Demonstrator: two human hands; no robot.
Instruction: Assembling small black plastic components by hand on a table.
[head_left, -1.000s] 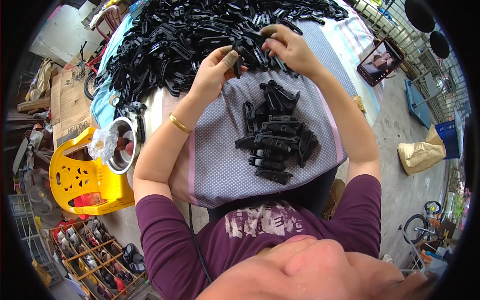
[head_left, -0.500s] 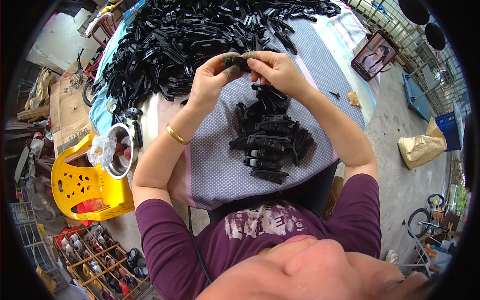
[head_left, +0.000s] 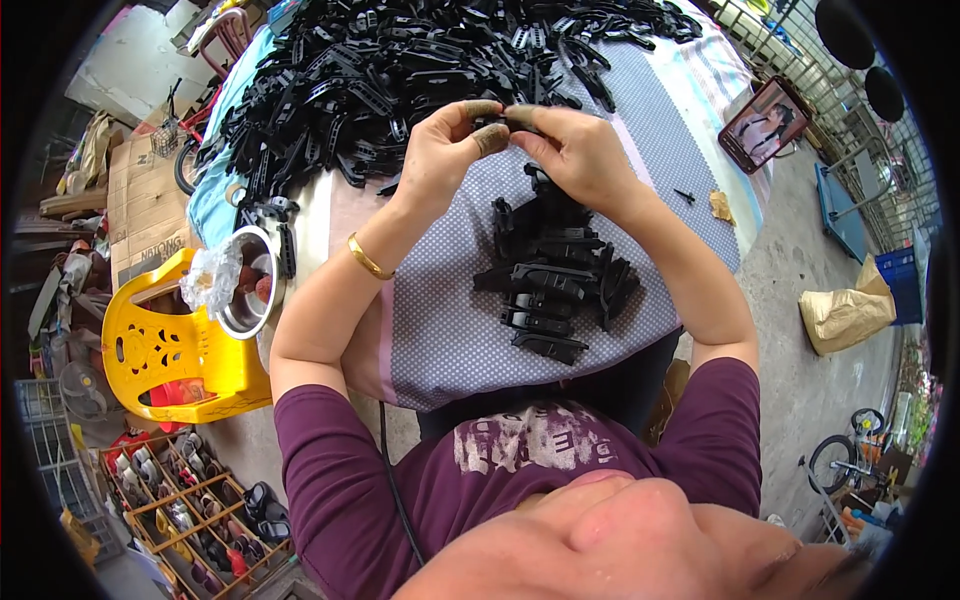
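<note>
My left hand and my right hand meet over the far half of the table. Their fingertips, several wrapped in tan coverings, pinch a small black plastic part between them. Fingers hide most of that part, so its exact kind does not show. Just nearer than the hands lies a small stack of black plastic pieces, long, narrow and slightly curved. Beyond the hands spreads a large heap of similar black plastic pieces, many with slots.
A dotted cloth covers the table. At left stand a metal bowl with reddish round things and a yellow plastic chair. A phone stands at the far right. A shoe rack is at lower left, a paper bag at right.
The view has shifted slightly, so the table's contents sit further right. My fingers have changed their hold, and the black part between them is more hidden now.
</note>
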